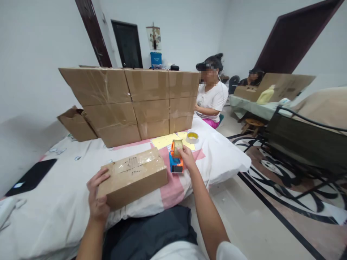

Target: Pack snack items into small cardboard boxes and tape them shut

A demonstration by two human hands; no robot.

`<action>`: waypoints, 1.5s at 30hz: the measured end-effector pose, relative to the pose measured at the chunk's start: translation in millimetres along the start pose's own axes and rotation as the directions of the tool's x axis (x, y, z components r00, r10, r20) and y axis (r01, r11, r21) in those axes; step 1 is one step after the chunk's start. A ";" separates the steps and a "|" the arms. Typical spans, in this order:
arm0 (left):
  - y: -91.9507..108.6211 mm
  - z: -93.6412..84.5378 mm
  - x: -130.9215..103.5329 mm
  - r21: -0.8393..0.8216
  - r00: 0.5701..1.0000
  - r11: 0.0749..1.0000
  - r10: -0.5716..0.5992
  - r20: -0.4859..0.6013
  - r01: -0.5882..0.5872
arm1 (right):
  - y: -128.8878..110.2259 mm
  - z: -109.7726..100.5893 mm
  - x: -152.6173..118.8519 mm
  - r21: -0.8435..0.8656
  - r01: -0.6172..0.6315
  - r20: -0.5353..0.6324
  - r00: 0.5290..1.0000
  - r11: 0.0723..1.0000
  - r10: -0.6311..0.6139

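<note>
Brown cardboard carton (135, 178), oblong, one, contents hidden, lies on white-and-pink bedding (54, 216) gripped by the left hand (94, 196), the right hand (187, 156) holding one orange-and-blue plastic tape dispenser (172, 164) by its roll (178, 147), before stacked brown cartons (151, 85), apparently nine.

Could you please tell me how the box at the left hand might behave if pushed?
The box is probably stiff, given its flat sides and square corners. It should slide rather than tip, lying low on the sheet. Its glossy tape may feel slippery.
</note>
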State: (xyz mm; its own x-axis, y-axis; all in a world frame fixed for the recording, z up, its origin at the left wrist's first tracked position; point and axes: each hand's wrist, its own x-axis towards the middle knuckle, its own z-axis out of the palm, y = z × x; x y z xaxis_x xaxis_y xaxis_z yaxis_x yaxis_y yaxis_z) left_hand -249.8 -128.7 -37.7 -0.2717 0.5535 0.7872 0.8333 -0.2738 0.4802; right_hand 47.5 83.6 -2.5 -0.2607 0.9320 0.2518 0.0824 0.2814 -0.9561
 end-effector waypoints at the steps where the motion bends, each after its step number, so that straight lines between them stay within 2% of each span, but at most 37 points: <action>1: 0.5 0.4 0.3 -0.049 0.999 0.999 -0.017 -0.028 0.015 | 4.9 2.5 -0.2 0.060 -0.009 -0.005 1.000 0.998 0.010; 3: 1.2 1.2 1.1 -0.126 0.996 0.991 -0.056 -0.068 0.047 | 12.8 7.5 -1.8 0.144 -0.030 -0.005 1.000 0.989 0.031; 6: 3.7 1.0 2.6 -0.144 0.993 0.987 -0.081 -0.088 0.067 | 18.8 11.2 -5.9 0.201 -0.059 -0.011 0.998 0.978 0.062; 11: 16.6 -4.7 3.7 -0.150 0.994 0.985 -0.093 -0.052 0.085 | 22.4 11.6 -11.1 0.216 -0.089 -0.053 0.993 0.972 0.102; 13: 24.6 -7.9 3.8 -0.130 0.991 0.986 -0.115 -0.062 0.106 | 24.4 12.1 -12.3 0.209 -0.098 -0.065 0.991 0.973 0.113; 15: 33.5 -11.2 4.5 -0.078 0.986 0.991 -0.118 -0.119 0.110 | 26.2 12.7 -12.9 0.201 -0.108 -0.075 0.989 0.974 0.125; 18: 47.8 -16.3 8.2 0.049 0.984 0.997 -0.045 -0.173 0.055 | 26.8 12.8 -12.9 0.190 -0.119 -0.090 0.986 0.975 0.138; 20: 58.3 -18.7 12.3 0.165 0.992 0.986 0.025 -0.120 -0.005 | 25.5 12.4 -13.0 0.183 -0.122 -0.100 0.985 0.975 0.142; 24: 80.3 -19.0 20.9 0.415 0.988 0.897 0.125 0.093 -0.152 | 20.9 12.3 -14.3 0.176 -0.127 -0.103 0.984 0.976 0.146; 26: 90.0 -18.4 24.5 0.480 0.981 0.859 0.120 0.150 -0.179 | 19.0 12.7 -15.3 0.177 -0.129 -0.099 0.984 0.976 0.148; 31: 104.6 -21.4 33.1 0.548 0.976 0.824 0.032 0.214 -0.147 | 17.8 14.2 -16.0 0.180 -0.121 -0.099 0.985 0.976 0.141; 34: 106.4 -25.1 38.0 0.488 0.937 0.859 -0.028 0.347 -0.155 | 17.9 14.8 -15.8 0.174 -0.119 -0.107 0.985 0.978 0.139; 37: 101.6 -25.8 43.5 0.480 0.907 0.865 -0.079 0.414 -0.143 | 17.0 15.4 -15.9 0.167 -0.116 -0.117 0.984 0.979 0.137; 40: 86.5 -20.9 52.3 0.483 0.906 0.866 -0.093 0.413 -0.132 | 15.6 16.1 -16.1 0.163 -0.113 -0.113 0.985 0.980 0.132; 43: 67.5 -12.5 63.5 0.487 0.927 0.868 -0.095 0.362 -0.102 | 15.1 16.4 -16.1 0.149 -0.108 -0.120 0.985 0.983 0.127; 45: 61.8 -6.5 69.0 0.518 0.941 0.851 -0.097 0.325 -0.091 | 15.0 16.4 -16.0 0.136 -0.102 -0.128 0.984 0.985 0.120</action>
State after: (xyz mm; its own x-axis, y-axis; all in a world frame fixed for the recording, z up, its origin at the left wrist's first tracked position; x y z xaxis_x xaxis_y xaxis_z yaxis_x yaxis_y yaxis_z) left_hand -220.2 -112.5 48.8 -0.1798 0.8032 0.5680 0.9829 0.1236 0.1364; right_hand 37.1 69.1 -23.4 -0.1232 0.9805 0.1529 -0.0232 0.1512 -0.9882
